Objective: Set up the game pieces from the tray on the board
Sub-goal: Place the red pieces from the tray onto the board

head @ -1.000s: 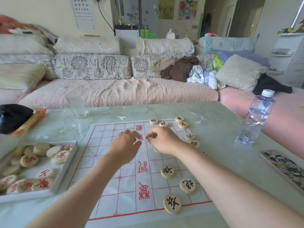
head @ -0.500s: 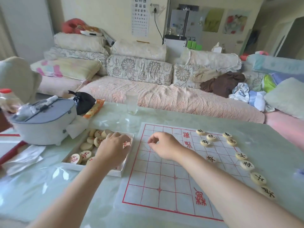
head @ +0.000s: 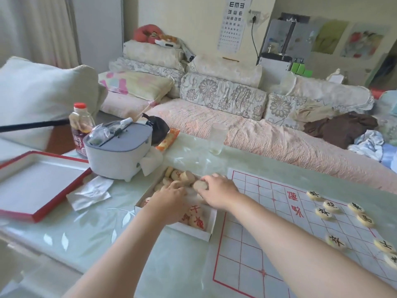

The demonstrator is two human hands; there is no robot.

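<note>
A white tray (head: 207, 232) left of the board holds several round wooden pieces with red characters. Both hands are over it. My right hand (head: 219, 193) holds a round piece (head: 200, 185) at its fingertips, above the tray's far side. My left hand (head: 170, 201) reaches down among the pieces; its fingertips are hidden, so its grip cannot be read. The white board (head: 253, 239) with red grid lines lies on the right. Several black-character pieces (head: 332, 206) stand along its far right side.
A grey lidded container (head: 118, 153) and crumpled tissue (head: 90, 193) sit left of the tray. A red-rimmed box lid (head: 32, 186) lies at far left. A clear glass (head: 217, 138), a bottle (head: 80, 125) and a black bag (head: 158, 127) stand toward the table's back edge, with a sofa behind.
The view has swung left. Both hands moved from the middle of the board to the tray, and my right hand now holds a piece.
</note>
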